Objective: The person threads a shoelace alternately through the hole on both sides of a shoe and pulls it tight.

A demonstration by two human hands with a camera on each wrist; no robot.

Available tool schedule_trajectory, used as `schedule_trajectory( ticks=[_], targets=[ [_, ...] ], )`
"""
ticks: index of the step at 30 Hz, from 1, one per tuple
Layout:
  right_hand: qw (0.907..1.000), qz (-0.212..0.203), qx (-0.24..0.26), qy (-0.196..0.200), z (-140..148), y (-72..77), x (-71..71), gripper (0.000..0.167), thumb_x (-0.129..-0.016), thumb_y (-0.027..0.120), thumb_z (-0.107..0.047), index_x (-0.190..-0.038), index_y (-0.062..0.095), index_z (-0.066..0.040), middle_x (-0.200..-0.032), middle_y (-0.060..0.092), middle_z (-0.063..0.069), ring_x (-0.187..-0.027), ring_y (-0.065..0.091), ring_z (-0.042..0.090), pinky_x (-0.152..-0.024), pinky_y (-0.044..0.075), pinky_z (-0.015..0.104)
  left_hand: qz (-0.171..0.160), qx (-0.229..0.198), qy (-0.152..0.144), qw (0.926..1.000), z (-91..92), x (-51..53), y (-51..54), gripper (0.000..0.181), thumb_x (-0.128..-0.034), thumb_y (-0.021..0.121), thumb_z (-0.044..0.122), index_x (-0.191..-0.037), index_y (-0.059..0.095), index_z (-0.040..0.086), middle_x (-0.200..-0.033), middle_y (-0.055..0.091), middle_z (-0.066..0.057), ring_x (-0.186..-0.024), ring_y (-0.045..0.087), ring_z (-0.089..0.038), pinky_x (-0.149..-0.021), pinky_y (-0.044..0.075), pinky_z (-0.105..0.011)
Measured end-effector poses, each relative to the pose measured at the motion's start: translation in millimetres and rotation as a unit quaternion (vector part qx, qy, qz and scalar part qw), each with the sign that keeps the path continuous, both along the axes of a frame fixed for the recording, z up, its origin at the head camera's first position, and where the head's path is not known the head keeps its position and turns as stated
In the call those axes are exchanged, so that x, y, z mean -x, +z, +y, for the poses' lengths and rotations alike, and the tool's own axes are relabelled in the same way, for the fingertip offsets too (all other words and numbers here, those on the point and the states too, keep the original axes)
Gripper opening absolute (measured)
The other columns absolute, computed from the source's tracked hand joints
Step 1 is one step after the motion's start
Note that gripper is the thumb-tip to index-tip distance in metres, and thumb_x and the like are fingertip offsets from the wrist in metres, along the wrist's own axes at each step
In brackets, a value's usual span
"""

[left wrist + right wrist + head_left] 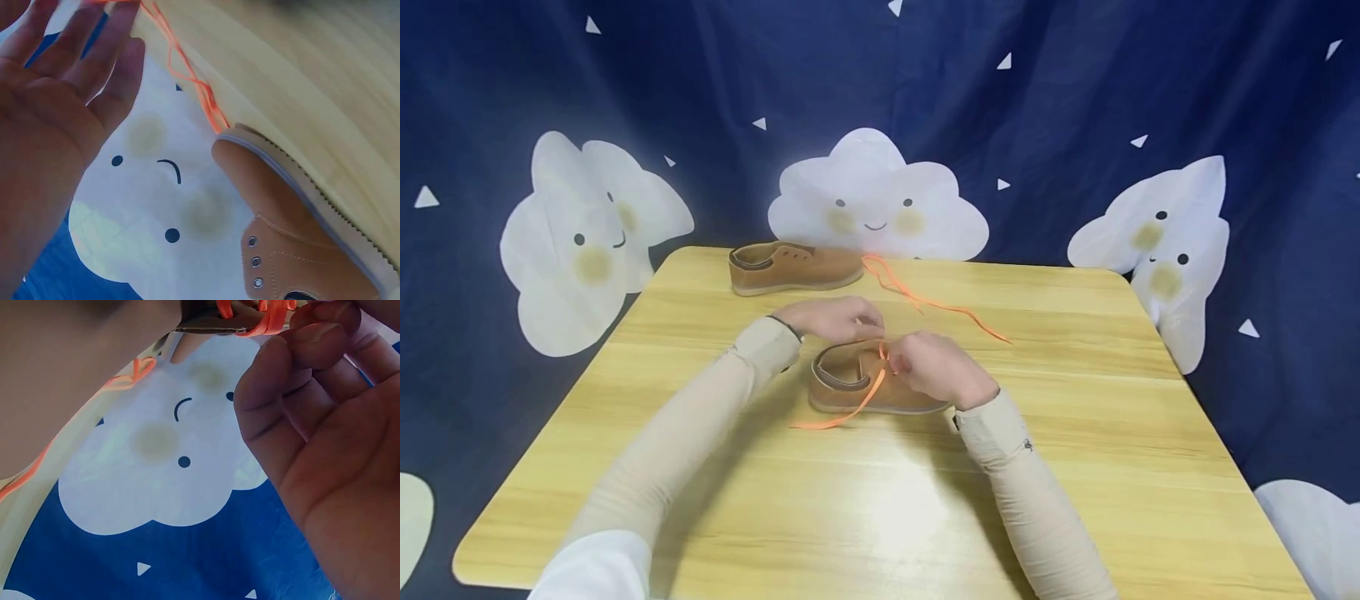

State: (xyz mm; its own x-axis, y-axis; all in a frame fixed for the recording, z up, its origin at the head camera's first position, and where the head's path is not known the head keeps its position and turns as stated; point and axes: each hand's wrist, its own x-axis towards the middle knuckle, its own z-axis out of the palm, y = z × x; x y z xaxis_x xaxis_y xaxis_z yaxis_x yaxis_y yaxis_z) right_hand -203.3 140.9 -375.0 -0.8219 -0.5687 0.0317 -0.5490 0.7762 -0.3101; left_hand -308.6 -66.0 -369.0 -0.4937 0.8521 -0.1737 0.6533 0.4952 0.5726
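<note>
A brown shoe (904, 399) stands on the table between the hands, its toe to the right in the head view and partly hidden by the right hand. An orange shoelace (871, 390) runs through its eyelets, one end trailing over the near side onto the tabletop. My left hand (835, 318), at the shoe's far side, holds a strand by its fingertips; they are partly cut off in the left wrist view. Over the lacing, my right hand (942, 367) pinches the lace between thumb and bent fingers. Orange lace crossings (273, 315) show beside those fingertips in the right wrist view.
A second brown shoe (820, 268) with bare eyelets (256, 262) stands at the back of the wooden table (760, 517). Another orange lace (951, 308) lies loose right of it. A dark blue curtain (1045, 108) with clouds hangs behind the table.
</note>
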Motion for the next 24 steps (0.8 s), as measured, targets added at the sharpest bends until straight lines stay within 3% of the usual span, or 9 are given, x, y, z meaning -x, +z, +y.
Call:
schedule_trajectory(
  ticks=[3,7,11,14,16,18,20,22,24],
  targets=[
    [1.0000,0.001,-0.005,-0.001,-2,-0.4,-0.8,0.027,-0.084,0.062,0.005,-0.071,0.060,-0.018,-0.071,0.055,-0.007,-0.065,0.048,0.010,-0.059,0.040,0.024,0.016,0.000,-0.029,0.9994,2.6,3.6,-1.2,0.020,-0.1068,0.054,0.016,-0.099,0.070,0.009,-0.100,0.072,-0.002,-0.112,0.067,-0.021,-0.105,0.051,-0.042],
    [0.9999,-0.004,-0.006,-0.010,-2,-0.1,-2.1,0.034,-0.087,0.060,0.004,-0.066,0.046,-0.019,-0.065,0.040,-0.007,-0.060,0.037,0.009,-0.055,0.032,0.023,0.051,-0.026,-0.055,0.9968,5.4,3.5,-5.0,0.016,-0.1066,0.052,0.009,-0.096,0.064,0.005,-0.089,0.061,-0.004,-0.088,0.058,-0.016,-0.087,0.050,-0.034],
    [0.9998,-0.020,0.003,0.008,0,1.2,-0.3,0.041,-0.087,0.057,0.006,-0.065,0.032,-0.019,-0.066,0.025,-0.006,-0.060,0.024,0.009,-0.057,0.022,0.024,0.054,-0.039,-0.033,0.9973,3.2,-0.2,-8.5,0.016,-0.1076,0.051,0.009,-0.097,0.061,0.004,-0.090,0.057,-0.005,-0.086,0.052,-0.014,-0.082,0.046,-0.030],
    [0.9982,-0.044,0.039,0.008,9,4.2,2.4,0.030,-0.087,0.068,0.001,-0.071,0.050,-0.016,-0.068,0.043,-0.005,-0.064,0.039,0.009,-0.061,0.034,0.024,0.047,-0.034,-0.012,0.9982,-1.2,-1.4,-11.4,0.015,-0.1079,0.051,0.010,-0.098,0.062,0.005,-0.095,0.059,-0.006,-0.090,0.053,-0.015,-0.086,0.047,-0.032],
    [0.9959,-0.066,0.060,-0.016,20,5.0,4.4,0.017,-0.085,0.079,-0.007,-0.092,0.064,-0.010,-0.085,0.062,0.002,-0.078,0.055,0.016,-0.072,0.048,0.030,0.042,-0.036,-0.009,0.9984,-2.7,-0.7,-12.9,0.016,-0.1079,0.051,0.010,-0.100,0.064,0.005,-0.097,0.062,-0.009,-0.091,0.054,-0.016,-0.088,0.048,-0.033],
    [0.9916,-0.098,0.058,-0.061,31,2.9,5.8,0.060,-0.079,0.090,-0.020,-0.130,0.062,-0.006,-0.125,0.067,0.012,-0.113,0.063,0.027,-0.097,0.053,0.042,0.036,-0.038,-0.007,0.9986,-3.0,0.9,-13.5,0.016,-0.1079,0.052,0.011,-0.100,0.065,0.005,-0.097,0.063,-0.009,-0.091,0.055,-0.015,-0.088,0.049,-0.034],
    [0.9850,-0.144,0.029,-0.090,40,-3.0,8.4,0.093,-0.075,0.094,-0.027,-0.150,0.045,-0.002,-0.149,0.054,0.020,-0.138,0.051,0.038,-0.113,0.044,0.052,0.032,-0.032,-0.008,0.9989,-2.9,2.6,-12.6,0.017,-0.1080,0.052,0.012,-0.099,0.065,0.006,-0.094,0.062,-0.008,-0.088,0.054,-0.015,-0.086,0.049,-0.033],
    [0.9776,-0.186,0.004,-0.098,44,-10.8,12.0,0.106,-0.072,0.096,-0.030,-0.157,0.038,-0.003,-0.159,0.044,0.020,-0.149,0.040,0.041,-0.122,0.036,0.054,0.026,-0.020,-0.005,0.9994,-3.4,4.3,-11.0,0.019,-0.1079,0.052,0.013,-0.096,0.065,0.007,-0.090,0.060,-0.005,-0.084,0.053,-0.014,-0.082,0.048,-0.032],
    [0.9723,-0.213,-0.015,-0.096,45,-16.2,14.8,0.105,-0.072,0.096,-0.030,-0.156,0.040,-0.003,-0.160,0.045,0.018,-0.150,0.040,0.040,-0.122,0.035,0.054,0.020,-0.012,-0.001,0.9997,-4.7,6.0,-9.2,0.019,-0.1077,0.053,0.013,-0.096,0.065,0.007,-0.087,0.058,-0.003,-0.081,0.052,-0.014,-0.080,0.047,-0.031]
  ],
)
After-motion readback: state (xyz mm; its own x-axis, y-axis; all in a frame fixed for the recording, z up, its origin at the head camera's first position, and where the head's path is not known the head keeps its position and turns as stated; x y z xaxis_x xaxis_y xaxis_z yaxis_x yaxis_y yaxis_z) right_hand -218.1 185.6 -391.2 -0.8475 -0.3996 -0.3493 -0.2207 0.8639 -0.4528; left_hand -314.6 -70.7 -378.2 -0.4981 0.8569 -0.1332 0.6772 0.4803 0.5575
